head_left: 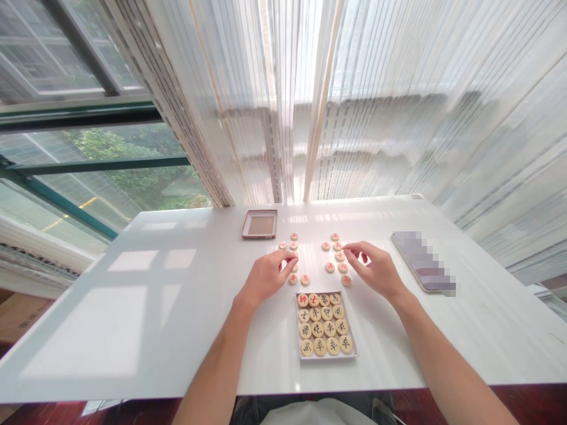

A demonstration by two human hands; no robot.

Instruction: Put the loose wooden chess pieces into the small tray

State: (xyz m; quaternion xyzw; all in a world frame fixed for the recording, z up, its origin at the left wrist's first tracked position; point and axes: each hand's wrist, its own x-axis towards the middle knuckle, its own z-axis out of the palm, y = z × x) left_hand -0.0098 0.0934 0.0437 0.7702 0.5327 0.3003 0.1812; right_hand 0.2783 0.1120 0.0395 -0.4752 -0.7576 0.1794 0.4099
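On the white table point(177, 330) lies a shallow tray point(326, 356) filled with round wooden Chinese chess pieces, most marked in black, two in red. Beyond the tray, loose red-marked pieces lie in two groups: a left group point(294, 237) and a right group point(330, 267). My left hand point(266, 276) reaches over the left group, its fingers curled and pinching at a piece point(292, 256). My right hand point(376, 270) rests beside the right group, fingertips pinched on a piece point(340, 247).
A brown lid or empty box point(260, 224) sits at the table's far middle. A phone point(423, 261) lies flat at the right. Sheer curtains hang behind the table, a window is at the left. The table's near edge is close to my body.
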